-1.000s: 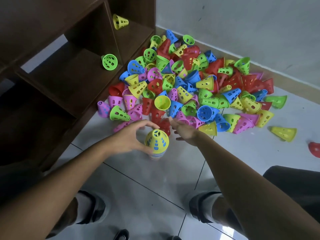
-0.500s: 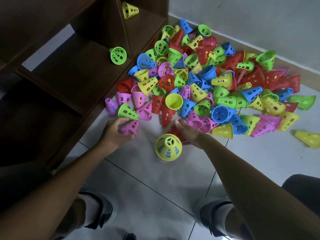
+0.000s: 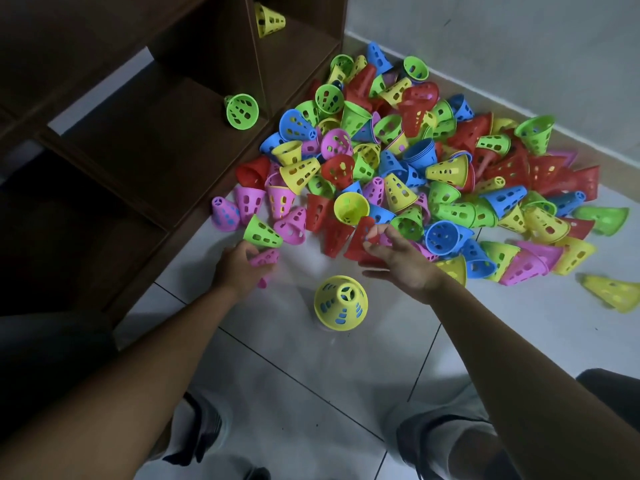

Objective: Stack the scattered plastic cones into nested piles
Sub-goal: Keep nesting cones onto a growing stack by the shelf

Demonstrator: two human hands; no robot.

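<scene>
A big heap of perforated plastic cones (image 3: pixel 408 168) in red, blue, green, yellow and pink covers the tiled floor by the wall. A nested stack topped by a yellow cone (image 3: pixel 341 303) stands upright alone in front of the heap. My left hand (image 3: pixel 239 268) is closed around a pink cone (image 3: pixel 265 258) lying at the heap's near left edge, just below a green cone (image 3: pixel 261 232). My right hand (image 3: pixel 398 258) pinches the narrow end of a red cone (image 3: pixel 358 240) at the heap's front with thumb and fingertips.
A dark wooden shelf unit (image 3: pixel 145 140) stands at the left, with a green cone (image 3: pixel 242 110) and a yellow cone (image 3: pixel 268 19) in its compartments. A loose yellow cone (image 3: pixel 613 292) lies at the far right. My shoes (image 3: pixel 201 434) are at the bottom.
My left hand left the yellow stack, moved left and closed on the pink cone. My right hand reached into the heap's front and pinched the red cone. The stack stands alone.
</scene>
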